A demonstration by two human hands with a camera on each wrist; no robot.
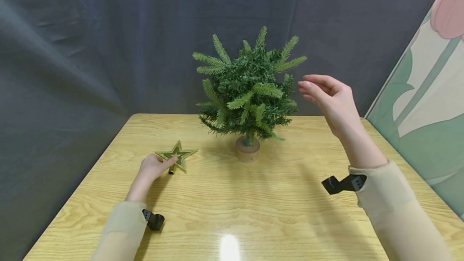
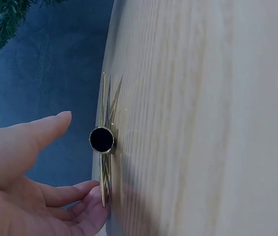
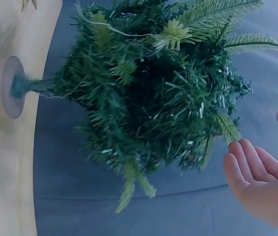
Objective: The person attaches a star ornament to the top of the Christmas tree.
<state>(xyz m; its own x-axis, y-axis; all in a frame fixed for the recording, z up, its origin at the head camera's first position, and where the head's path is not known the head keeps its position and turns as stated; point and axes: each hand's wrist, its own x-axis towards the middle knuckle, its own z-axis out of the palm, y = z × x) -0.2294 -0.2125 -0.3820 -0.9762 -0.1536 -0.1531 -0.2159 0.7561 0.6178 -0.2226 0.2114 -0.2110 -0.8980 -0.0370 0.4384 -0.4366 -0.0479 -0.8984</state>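
Your nearer left hand [image 1: 152, 168], thumb parted from fingers, touches the glossy gold five-pointed star [image 1: 182, 155] at its two o'clock on the yellow wood-grain table [image 1: 217, 196], round hollow tube [image 1: 172, 168] toward six; your right hand [image 1: 335, 96], loosely bent, holds nothing.

I have the left arm [image 1: 121, 228] low and forward, left grip [image 1: 153, 167] with thumb [image 2: 43, 130] and fingers [image 2: 63, 194] parted; the right arm [image 1: 393, 208] slants upward, right grip [image 1: 335, 102] raised higher, its fingers [image 3: 242, 162] gently bent.
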